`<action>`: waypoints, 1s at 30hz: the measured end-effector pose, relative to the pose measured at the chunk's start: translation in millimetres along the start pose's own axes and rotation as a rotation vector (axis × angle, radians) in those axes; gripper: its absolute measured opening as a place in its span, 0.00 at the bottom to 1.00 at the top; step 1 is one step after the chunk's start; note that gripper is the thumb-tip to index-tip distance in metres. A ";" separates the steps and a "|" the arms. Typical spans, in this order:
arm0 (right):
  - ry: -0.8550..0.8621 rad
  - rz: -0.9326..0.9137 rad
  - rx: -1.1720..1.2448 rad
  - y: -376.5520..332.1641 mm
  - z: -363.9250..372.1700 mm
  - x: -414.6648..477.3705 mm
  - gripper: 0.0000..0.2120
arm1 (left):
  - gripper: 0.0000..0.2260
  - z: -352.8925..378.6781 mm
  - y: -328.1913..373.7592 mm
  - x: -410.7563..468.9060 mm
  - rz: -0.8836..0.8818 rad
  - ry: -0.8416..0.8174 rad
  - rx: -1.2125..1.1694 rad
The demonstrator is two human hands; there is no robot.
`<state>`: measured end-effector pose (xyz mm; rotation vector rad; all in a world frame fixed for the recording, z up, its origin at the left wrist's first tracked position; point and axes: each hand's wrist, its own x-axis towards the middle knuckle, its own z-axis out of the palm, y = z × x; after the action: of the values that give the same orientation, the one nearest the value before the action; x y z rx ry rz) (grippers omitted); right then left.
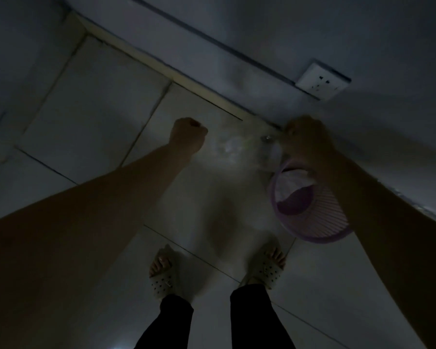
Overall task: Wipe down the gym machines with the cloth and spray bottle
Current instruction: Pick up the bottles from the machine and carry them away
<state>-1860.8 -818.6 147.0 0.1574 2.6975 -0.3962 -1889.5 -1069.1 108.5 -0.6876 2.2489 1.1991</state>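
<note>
Wiping looks unstarted: left hand (189, 133) an empty fist at eleven o'clock, right hand (310, 144) at two gripping a clear object (268, 140) over a purple basket (322, 222).

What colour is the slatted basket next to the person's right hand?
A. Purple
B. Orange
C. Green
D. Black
A: the basket beside the right hand has pale purple slatted sides, plain even in the dim light.
</note>
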 end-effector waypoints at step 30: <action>-0.232 -0.208 0.113 -159.0 76.7 -111.1 0.06 | 0.12 -143.3 -143.8 -148.6 -0.119 -0.137 -0.222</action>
<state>-1757.1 -998.7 165.3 -0.1314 2.4701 -0.5906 -1713.7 -1231.4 186.1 -0.7861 1.9537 1.4053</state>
